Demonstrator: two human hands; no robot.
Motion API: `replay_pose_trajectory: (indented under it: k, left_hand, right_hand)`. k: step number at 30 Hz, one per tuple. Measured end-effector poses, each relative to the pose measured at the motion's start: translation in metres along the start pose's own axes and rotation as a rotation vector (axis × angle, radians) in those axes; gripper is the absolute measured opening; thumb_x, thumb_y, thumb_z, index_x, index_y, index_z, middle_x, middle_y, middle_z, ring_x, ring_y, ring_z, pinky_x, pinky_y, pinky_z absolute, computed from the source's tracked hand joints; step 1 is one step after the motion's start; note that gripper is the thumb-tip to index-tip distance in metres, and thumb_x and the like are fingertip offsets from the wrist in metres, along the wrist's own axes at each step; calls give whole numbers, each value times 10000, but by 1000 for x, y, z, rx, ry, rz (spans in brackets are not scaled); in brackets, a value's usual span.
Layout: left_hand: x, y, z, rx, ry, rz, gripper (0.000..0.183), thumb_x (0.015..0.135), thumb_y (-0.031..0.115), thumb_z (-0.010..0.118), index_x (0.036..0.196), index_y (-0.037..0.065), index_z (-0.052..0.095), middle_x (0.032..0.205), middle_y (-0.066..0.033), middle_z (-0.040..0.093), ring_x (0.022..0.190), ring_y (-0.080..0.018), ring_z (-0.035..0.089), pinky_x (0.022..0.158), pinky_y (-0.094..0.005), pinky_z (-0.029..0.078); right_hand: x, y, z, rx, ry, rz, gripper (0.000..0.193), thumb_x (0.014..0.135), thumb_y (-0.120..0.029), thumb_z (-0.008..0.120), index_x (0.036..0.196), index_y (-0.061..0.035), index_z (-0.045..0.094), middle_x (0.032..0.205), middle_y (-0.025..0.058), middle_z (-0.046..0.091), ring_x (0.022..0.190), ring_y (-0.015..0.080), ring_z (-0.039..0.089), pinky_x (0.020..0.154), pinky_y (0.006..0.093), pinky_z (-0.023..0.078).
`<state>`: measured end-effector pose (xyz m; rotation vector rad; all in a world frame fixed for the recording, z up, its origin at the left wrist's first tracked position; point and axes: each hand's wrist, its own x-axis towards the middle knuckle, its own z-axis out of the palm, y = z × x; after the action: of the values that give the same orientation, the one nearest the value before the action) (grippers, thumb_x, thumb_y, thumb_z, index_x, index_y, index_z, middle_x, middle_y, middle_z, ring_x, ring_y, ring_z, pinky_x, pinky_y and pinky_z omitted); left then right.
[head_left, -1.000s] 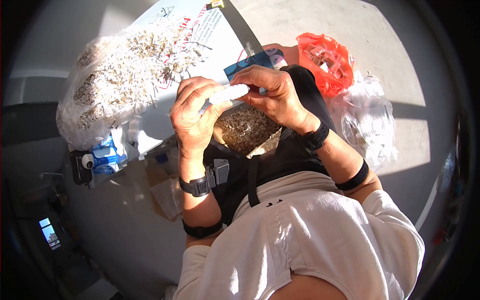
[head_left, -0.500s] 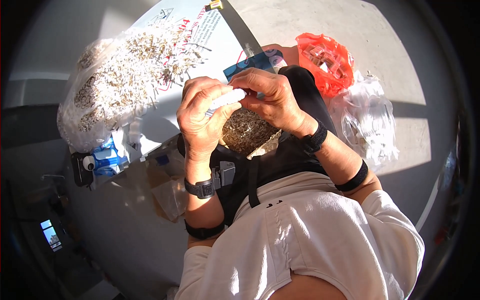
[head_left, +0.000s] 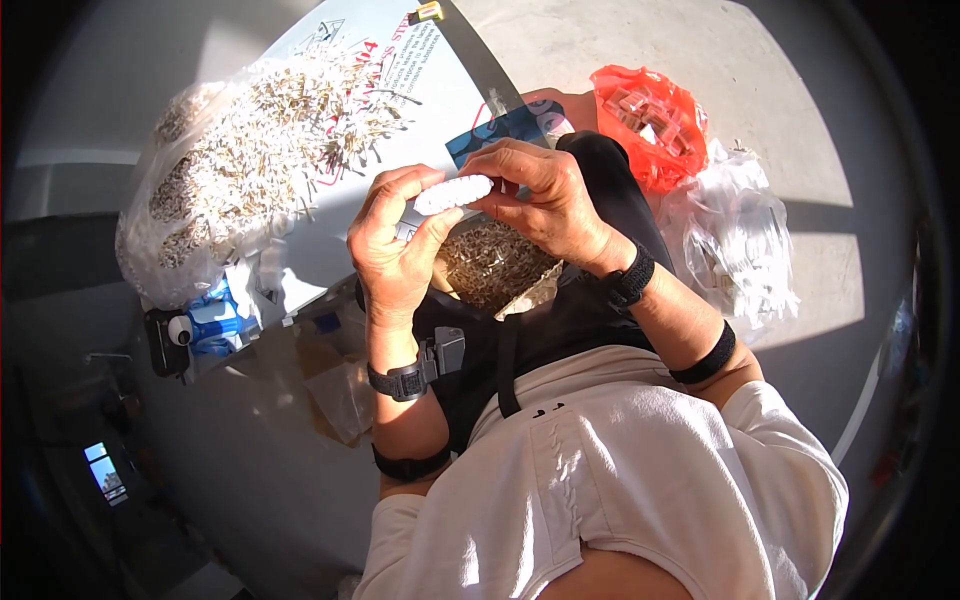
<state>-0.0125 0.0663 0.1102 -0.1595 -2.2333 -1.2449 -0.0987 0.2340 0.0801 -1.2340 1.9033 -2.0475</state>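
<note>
Between my hands is a small white oblong piece [head_left: 452, 195] with a bumpy, ribbed edge. My left hand [head_left: 385, 235] has its thumb below the piece and its fingers above, gripping the left part. At the right end, my right hand [head_left: 545, 200] is closed in a pinch. Something dark reddish shows between those fingers, too hidden to name. Below both hands, in my lap, an open container [head_left: 530, 292] with a pale torn flap is filled with a heap of small thin brownish sticks [head_left: 485, 262].
A clear plastic bag [head_left: 140, 240] spills many small whitish sticks [head_left: 260, 140] over a pale printed sheet [head_left: 410, 95] at the left. A blue-and-white bottle [head_left: 215, 325] lies beside it. To the right are a red bag [head_left: 675, 130] with small packs and a white bag [head_left: 735, 240].
The fingers of my left hand have opened wider and shifted slightly left, so more of the white ribbed piece shows. My right hand has stayed nearly in place.
</note>
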Motion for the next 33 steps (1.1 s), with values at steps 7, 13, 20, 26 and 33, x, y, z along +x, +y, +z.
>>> replay_pose_trajectory:
  k: [7,13,20,26,33]
  left_hand:
    - [-6,-2,1,-36,-10,-101,298,762,1,761,1036,-17,646,966,-93,667,868,-169,629,782,-278,504]
    - [-5,-1,7,-413,44,-354,267,856,20,707,1106,-36,630,953,-36,646,832,-71,582,734,-211,480]
    - [-8,-8,1,-70,-60,-151,495,676,-104,614,1132,82,670,1243,-103,575,1153,-218,548,902,-329,481]
    - [-4,11,10,265,-151,117,506,560,-109,716,1023,93,689,1130,-85,617,1100,-305,545,911,-409,485]
    - [-4,2,11,117,-83,115,392,617,-44,789,983,38,675,953,-79,662,907,-260,616,803,-354,518]
  right_hand:
    - [0,2,2,19,-18,76,234,803,-34,742,1020,-1,662,832,58,655,727,125,634,656,247,510]
    - [4,-1,3,533,54,458,401,837,-75,735,1181,62,578,856,83,684,715,93,618,631,226,491]
    - [4,14,9,847,231,774,333,870,-94,671,1159,51,594,936,101,681,800,135,666,715,230,532]
    - [3,25,9,762,214,813,257,830,-127,718,994,47,626,761,26,613,599,62,521,483,182,370]
    - [0,14,3,752,110,879,237,863,-109,669,1058,26,648,752,6,600,585,63,532,503,182,413]
